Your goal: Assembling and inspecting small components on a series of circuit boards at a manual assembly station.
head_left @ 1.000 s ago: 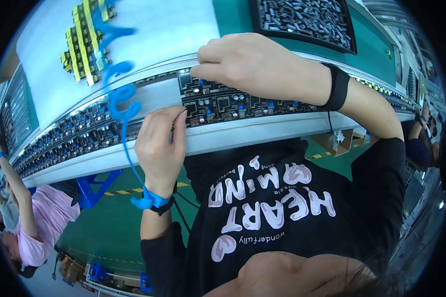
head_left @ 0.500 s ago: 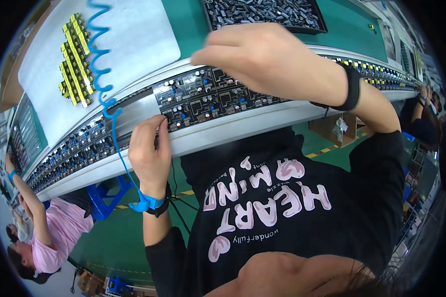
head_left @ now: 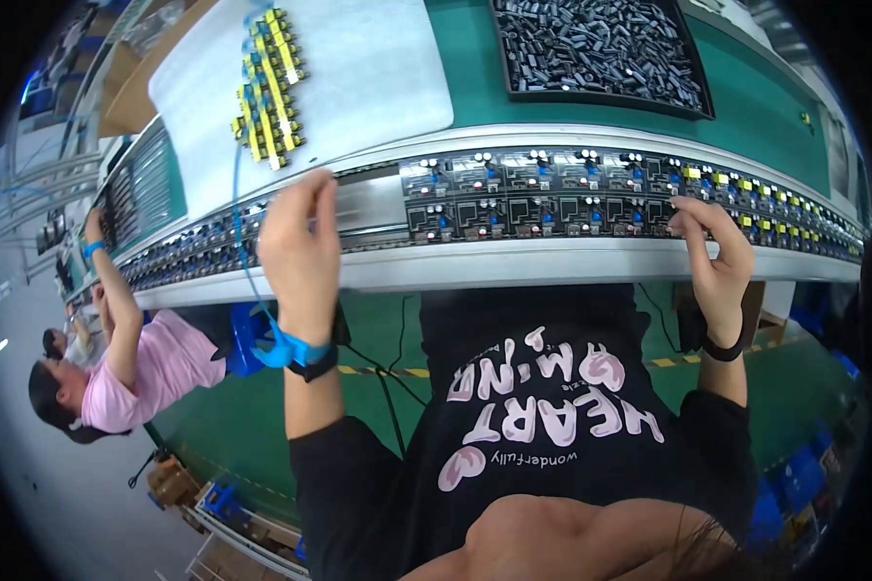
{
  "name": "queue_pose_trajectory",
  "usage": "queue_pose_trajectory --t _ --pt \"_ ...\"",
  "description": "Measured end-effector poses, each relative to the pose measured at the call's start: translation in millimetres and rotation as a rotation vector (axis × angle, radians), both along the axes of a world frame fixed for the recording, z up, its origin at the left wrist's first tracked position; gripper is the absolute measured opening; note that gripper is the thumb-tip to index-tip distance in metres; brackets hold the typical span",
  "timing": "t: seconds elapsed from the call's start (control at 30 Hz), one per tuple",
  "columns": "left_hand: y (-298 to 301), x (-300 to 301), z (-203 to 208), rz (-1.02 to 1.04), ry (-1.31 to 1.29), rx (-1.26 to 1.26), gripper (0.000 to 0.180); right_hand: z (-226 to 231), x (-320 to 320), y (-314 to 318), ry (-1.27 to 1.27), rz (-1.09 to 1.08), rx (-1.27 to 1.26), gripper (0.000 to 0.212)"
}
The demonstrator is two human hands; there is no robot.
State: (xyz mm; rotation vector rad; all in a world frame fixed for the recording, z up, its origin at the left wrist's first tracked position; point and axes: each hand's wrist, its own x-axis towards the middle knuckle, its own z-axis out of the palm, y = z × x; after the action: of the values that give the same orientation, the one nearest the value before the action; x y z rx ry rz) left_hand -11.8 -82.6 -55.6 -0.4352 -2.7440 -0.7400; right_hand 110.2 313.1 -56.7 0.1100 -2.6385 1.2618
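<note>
Black rectangular circuit boards (head_left: 533,218) are lying mid-frame, pale metal edging (head_left: 552,261) apparently aligning them; whether our curled left hand (head_left: 300,240) and right hand (head_left: 722,250) are gripping anything, we cannot tell.

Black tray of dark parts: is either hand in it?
No, the left hand and right hand are both by the rows of circuit boards, apart from the black tray.

Electronics factory assembly line: long rail (head_left: 523,264) carrying rows of circuit boards (head_left: 531,215), tray (head_left: 610,107) of small dark parts (head_left: 601,53), co-worker (head_left: 140,373) alongside, yellow-black floor tape (head_left: 676,361).
</note>
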Motion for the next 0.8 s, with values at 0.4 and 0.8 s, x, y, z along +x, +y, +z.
queue_pose_trajectory --t 0.4,0.8 --pt "-34 -63 -1 0.274 0.024 -0.371 0.029 -42 9 -13 0.097 -0.173 -0.180 0.023" --pt "-45 -64 -5 0.325 -0.064 -0.094 0.025 -39 9 -20 0.193 -0.168 -0.124 0.025"
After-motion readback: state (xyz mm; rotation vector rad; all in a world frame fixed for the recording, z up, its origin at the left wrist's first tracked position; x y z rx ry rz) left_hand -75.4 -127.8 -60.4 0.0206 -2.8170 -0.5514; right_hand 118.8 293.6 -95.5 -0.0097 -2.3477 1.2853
